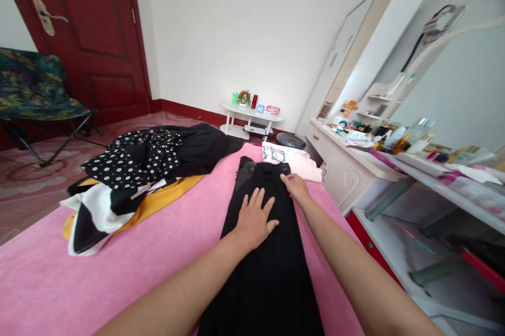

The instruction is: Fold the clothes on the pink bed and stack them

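A long black garment [268, 267] lies stretched out on the pink bed cover [165, 241], running away from me. My left hand [254, 219] rests flat on its middle, fingers spread, pressing the cloth. My right hand [295, 186] sits farther up near the garment's top right edge, its fingers curled down onto the fabric; whether they pinch it I cannot tell. Just beyond the garment's top lies a folded white and pink piece of clothing [294, 160].
A heap of clothes [138, 178], black polka-dot, black, white and mustard, lies on the bed's left. A dressing table [355, 157] crowded with cosmetics stands right of the bed. A small white side table [250, 115], a folding chair [35, 97] and a red door [98, 31] stand farther off.
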A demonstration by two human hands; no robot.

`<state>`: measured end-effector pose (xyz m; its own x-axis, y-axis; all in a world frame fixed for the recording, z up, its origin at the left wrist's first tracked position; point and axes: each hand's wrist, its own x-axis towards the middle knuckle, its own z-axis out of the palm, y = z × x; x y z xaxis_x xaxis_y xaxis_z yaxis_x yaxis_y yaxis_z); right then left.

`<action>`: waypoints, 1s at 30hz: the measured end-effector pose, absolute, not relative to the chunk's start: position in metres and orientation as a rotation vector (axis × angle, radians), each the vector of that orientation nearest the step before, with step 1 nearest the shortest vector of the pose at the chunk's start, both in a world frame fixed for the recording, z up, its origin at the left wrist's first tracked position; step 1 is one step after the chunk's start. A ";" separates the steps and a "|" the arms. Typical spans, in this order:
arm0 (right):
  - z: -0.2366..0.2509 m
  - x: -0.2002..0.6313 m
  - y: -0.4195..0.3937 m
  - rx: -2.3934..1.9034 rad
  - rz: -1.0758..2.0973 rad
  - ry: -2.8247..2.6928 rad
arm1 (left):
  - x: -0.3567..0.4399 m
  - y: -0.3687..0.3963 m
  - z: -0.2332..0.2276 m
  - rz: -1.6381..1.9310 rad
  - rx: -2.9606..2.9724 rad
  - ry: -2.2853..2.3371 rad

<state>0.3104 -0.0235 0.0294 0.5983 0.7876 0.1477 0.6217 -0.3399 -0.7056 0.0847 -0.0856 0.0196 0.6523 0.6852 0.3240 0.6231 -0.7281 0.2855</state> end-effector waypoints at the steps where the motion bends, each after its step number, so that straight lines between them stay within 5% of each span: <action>1: 0.033 0.313 -0.011 -2.099 0.262 -1.133 | 0.085 -0.086 0.017 0.634 2.721 1.086; 20: 0.035 0.291 0.053 -2.358 -0.267 -1.368 | 0.096 -0.088 0.005 0.573 2.661 1.215; 30: 0.030 0.268 0.069 -2.158 0.042 -1.839 | 0.091 -0.090 0.014 0.567 2.642 1.241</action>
